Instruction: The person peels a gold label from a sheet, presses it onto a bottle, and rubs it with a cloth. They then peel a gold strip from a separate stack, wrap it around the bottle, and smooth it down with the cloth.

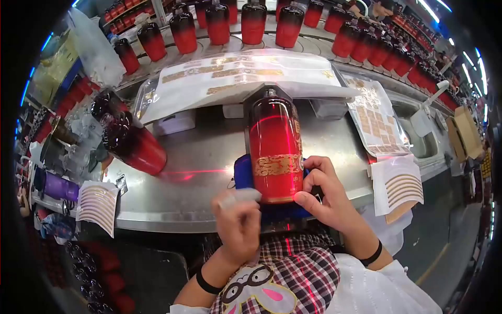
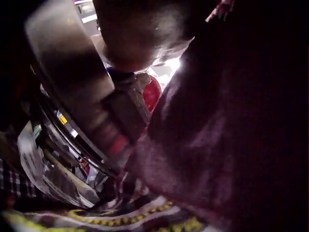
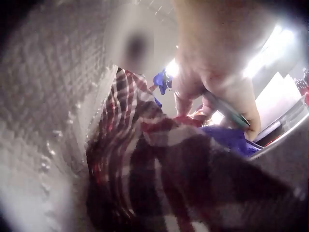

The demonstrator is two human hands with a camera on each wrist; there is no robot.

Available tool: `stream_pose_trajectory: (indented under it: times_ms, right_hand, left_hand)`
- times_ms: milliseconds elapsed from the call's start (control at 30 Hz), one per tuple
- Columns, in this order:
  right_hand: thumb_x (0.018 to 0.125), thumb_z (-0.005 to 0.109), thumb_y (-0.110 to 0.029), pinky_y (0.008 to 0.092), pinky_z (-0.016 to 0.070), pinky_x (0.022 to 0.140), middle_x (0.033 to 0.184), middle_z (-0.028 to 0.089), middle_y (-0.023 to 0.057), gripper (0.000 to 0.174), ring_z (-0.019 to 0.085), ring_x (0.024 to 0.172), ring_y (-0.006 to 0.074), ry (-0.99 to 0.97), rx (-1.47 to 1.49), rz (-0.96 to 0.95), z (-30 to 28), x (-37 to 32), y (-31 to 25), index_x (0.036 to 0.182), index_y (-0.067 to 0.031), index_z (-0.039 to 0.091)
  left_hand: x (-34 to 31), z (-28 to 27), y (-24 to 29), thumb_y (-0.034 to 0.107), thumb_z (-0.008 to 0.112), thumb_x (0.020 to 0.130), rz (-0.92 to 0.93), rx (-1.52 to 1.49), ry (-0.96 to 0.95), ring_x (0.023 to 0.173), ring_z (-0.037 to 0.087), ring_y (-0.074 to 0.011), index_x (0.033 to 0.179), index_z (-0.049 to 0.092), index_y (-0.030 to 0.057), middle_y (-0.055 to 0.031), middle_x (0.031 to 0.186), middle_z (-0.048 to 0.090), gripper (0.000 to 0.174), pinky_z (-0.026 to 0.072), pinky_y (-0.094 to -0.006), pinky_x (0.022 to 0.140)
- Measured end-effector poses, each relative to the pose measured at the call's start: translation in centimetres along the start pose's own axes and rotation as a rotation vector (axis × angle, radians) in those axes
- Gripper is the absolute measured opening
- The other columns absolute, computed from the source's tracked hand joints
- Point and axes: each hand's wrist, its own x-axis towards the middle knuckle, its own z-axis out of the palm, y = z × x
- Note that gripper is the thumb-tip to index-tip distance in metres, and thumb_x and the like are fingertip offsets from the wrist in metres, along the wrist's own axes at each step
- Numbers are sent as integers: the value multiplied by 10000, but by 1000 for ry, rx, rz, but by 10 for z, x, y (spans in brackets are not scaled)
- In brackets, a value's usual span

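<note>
A red bottle (image 1: 272,141) with a dark top and a gold patterned band lies on a blue support (image 1: 243,172), its base toward the person. The right hand (image 1: 329,196) holds the bottle's lower right side, thumb near the base edge and bent fingers higher up. Just left of the base, the left hand (image 1: 238,230) is curled round a blurred white piece (image 1: 239,197), whose kind I cannot tell. Bent fingers of the right hand (image 3: 217,72) show in the right wrist view, with a thin dark greenish object (image 3: 226,107) between them. Dark fabric (image 2: 217,130) hides much of the left wrist view.
Gold decal sheets (image 1: 235,70) lie behind the bottle, more (image 1: 374,115) at the right. Striped strips (image 1: 98,205) hang at the left edge, others (image 1: 400,187) at the right. Dark-topped red bottles (image 1: 138,149) lean at the left; several stand along the back. A sink (image 1: 418,131) is far right.
</note>
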Motion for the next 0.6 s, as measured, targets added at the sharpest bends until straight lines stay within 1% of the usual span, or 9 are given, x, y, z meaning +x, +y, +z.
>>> stream_pose_trajectory:
  times_ms: [33, 67, 200, 300, 400, 433, 467, 533, 600]
  right_hand:
    - [841, 749, -241, 398, 371, 989, 1150, 457, 178, 281, 448, 1160, 307, 2, -1, 2, 0, -2, 0, 826, -56, 537]
    - [842, 749, -243, 397, 373, 988, 1154, 456, 178, 281, 448, 1160, 307, 1, -3, 0, 0, -2, 0, 829, -57, 539]
    - [837, 752, -235, 402, 379, 987, 1176, 454, 170, 264, 449, 1166, 312, -57, 63, 11, -7, 0, 2, 844, -64, 551]
    - [828, 758, -231, 408, 380, 991, 1204, 452, 163, 256, 445, 1176, 317, -159, 65, -45, -19, 1, 12, 857, -69, 562]
    - [842, 740, -218, 401, 362, 1012, 1229, 452, 159, 218, 432, 1187, 316, -234, 89, -20, -28, 2, 14, 858, -75, 576]
    - [847, 734, -216, 399, 358, 1015, 1231, 452, 160, 210, 430, 1189, 315, -254, 102, -17, -31, 2, 14, 858, -76, 578]
    - [894, 696, -243, 345, 356, 987, 1229, 428, 127, 213, 429, 1139, 223, -286, 142, -14, -33, 2, 16, 848, -71, 579]
    - [904, 685, -242, 338, 359, 978, 1219, 429, 124, 212, 429, 1130, 217, -319, 164, -7, -37, 3, 17, 849, -68, 579]
    - [913, 675, -244, 333, 360, 972, 1210, 431, 122, 212, 429, 1124, 214, -339, 185, -11, -40, 3, 20, 849, -65, 578]
  left_hand:
    - [-1, -5, 4, 37, 647, 850, 198, 175, -78, 1053, 548, -312, 1097, 589, 66, -138, 1103, 630, 255, 430, -412, 941]
    - [0, 0, 8, 1, 683, 791, 182, 143, -74, 995, 566, -322, 998, 632, 108, -117, 1016, 670, 238, 476, -419, 843]
    - [-2, -6, -8, 27, 700, 793, 264, 220, -78, 971, 560, -302, 1015, 633, 106, -111, 1035, 659, 245, 483, -414, 774]
    - [3, -12, -9, 48, 711, 771, 328, 279, -138, 993, 539, -275, 1000, 640, 132, -109, 1025, 658, 254, 476, -411, 761]
    - [19, -12, -3, 69, 691, 814, 490, 329, -208, 1009, 502, -280, 972, 611, 147, -87, 1051, 641, 193, 461, -418, 757]
    - [24, -12, -3, 78, 694, 796, 560, 352, -256, 1012, 490, -273, 961, 616, 157, -79, 1055, 638, 198, 453, -416, 756]
    - [31, -13, -3, 88, 696, 778, 631, 375, -303, 1016, 479, -266, 949, 621, 167, -71, 1060, 636, 203, 445, -414, 755]
    - [39, -16, -6, 130, 691, 722, 729, 421, -394, 1014, 464, -248, 906, 627, 206, -18, 1064, 636, 209, 413, -393, 774]
    - [47, -13, -4, 145, 697, 702, 794, 445, -420, 1011, 460, -238, 888, 621, 221, 14, 1061, 636, 214, 403, -388, 787]
